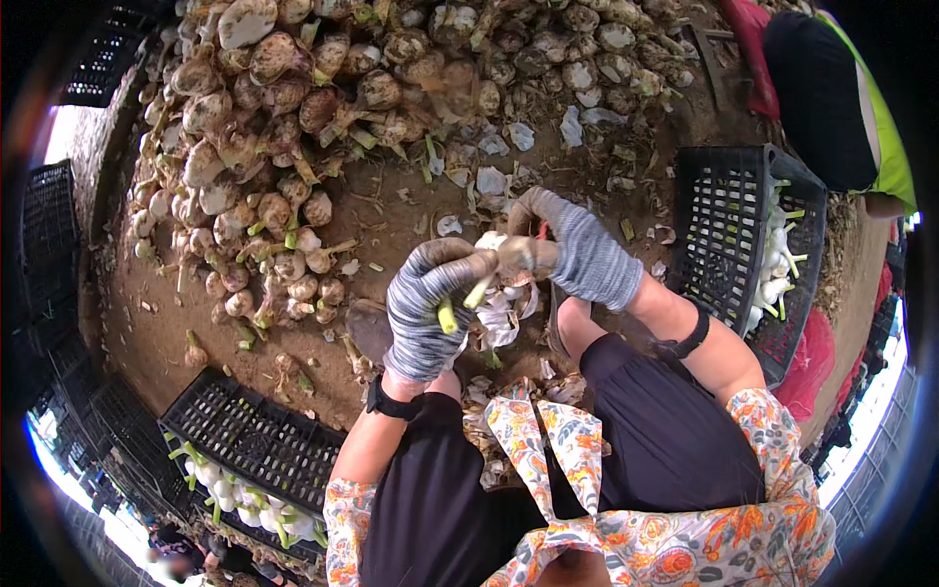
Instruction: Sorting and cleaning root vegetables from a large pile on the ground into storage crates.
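Observation:
My left hand (425, 308), in a grey knitted glove with brown-stained fingers, grips garlic in front of my knees. Two cut green stems (447, 317) stick out below its fingers, and part of a pale garlic bulb (490, 240) shows between the hands. My right hand (590, 249), gloved the same way, meets the left at the bulb, its fingertips blurred. A small red object (543, 230) shows inside its curled fingers; the rest of it is hidden. Loose white garlic skins (500, 319) are just below the hands.
A large heap of soil-stained garlic bulbs (275, 110) spreads ahead and left. Black plastic crates of cleaned garlic stand at left (253, 425) and right (722, 220). A red mesh bag (807, 363) lies beside the right crate. Another person (821, 103) is at upper right.

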Available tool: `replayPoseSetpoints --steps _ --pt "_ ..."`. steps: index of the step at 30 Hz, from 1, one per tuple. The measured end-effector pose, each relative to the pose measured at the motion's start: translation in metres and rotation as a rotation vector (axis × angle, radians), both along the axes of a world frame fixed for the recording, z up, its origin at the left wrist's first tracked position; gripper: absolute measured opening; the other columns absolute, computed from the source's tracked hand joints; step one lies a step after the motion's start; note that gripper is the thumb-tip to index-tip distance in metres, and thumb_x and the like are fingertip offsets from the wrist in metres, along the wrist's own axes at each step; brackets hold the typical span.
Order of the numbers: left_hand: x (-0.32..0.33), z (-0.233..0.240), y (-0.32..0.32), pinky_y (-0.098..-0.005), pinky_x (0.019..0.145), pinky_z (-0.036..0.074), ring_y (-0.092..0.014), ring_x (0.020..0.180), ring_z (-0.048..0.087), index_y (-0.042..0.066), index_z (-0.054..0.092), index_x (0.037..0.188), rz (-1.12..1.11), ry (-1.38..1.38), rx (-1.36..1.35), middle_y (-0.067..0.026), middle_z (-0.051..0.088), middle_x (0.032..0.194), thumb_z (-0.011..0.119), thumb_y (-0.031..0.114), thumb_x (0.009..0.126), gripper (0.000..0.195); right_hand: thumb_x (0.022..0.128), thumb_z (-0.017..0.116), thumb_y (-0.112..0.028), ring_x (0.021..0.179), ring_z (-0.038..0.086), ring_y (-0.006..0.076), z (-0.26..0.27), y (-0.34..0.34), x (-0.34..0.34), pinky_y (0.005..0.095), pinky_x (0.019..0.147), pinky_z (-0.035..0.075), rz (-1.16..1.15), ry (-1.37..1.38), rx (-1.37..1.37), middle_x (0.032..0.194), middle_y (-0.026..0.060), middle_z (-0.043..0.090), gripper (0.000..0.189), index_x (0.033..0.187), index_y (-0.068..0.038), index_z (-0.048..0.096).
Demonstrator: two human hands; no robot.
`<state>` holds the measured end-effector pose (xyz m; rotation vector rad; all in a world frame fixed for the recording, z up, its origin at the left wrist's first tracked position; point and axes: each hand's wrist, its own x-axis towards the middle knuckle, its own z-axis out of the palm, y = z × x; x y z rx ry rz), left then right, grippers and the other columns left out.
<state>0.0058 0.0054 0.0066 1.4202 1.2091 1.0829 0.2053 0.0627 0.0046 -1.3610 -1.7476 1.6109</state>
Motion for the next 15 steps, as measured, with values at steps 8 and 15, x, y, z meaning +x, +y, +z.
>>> replayPoseSetpoints --steps 8,15 --pt "-0.006 0.004 -0.001 -0.0252 0.068 0.049 -0.017 0.079 0.061 0.007 0.068 0.093 -0.094 0.156 0.079 -0.0074 0.062 0.089 0.067 -0.005 0.068 0.027 0.084 0.061 -0.019 0.079 0.059 0.0155 0.001 0.010 0.014 0.0298 0.073 0.048 0.141 0.102 -0.089 0.090 0.0117 0.064 0.025 0.101 -0.001 0.060" --pt "-0.008 0.006 0.009 -0.0260 0.068 0.048 -0.018 0.080 0.061 0.007 0.067 0.092 -0.138 0.353 0.263 -0.0089 0.063 0.093 0.066 -0.004 0.070 0.025 0.074 0.065 -0.014 0.077 0.062 0.0257 0.017 -0.008 -0.004 0.0342 0.069 0.050 0.073 -0.038 0.073 0.084 0.0135 0.062 0.026 0.097 -0.003 0.058"
